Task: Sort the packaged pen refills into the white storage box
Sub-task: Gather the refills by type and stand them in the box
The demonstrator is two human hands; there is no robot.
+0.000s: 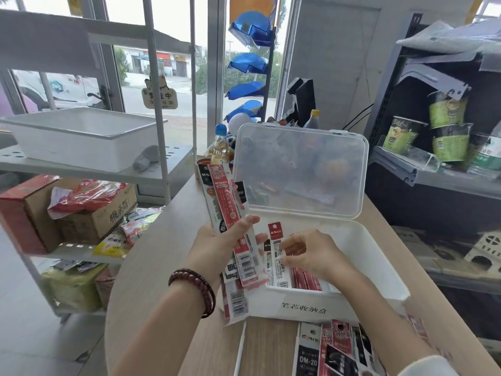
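A red-and-white pen refill packet (276,256) sits at the left end of the white storage box (379,256), pinched at its edge by the right hand (311,253), beside red packets already inside. The left hand (217,245) grips a fanned bundle of packets (225,202) over the box's left corner, with the clear lid (298,169) propped open behind. More loose packets (336,346) lie on the wooden table (168,253). Laying each one flat, aligned with its neighbours, should keep the rows tidy.

"DM-20" on blk/wht refill pkt (308,358), desk's near edge. "M&G" atop blk refill pkt (205,171). "管芯收纳盒" on white box (267,303) front wall. "营业中" on door sign (160,98).
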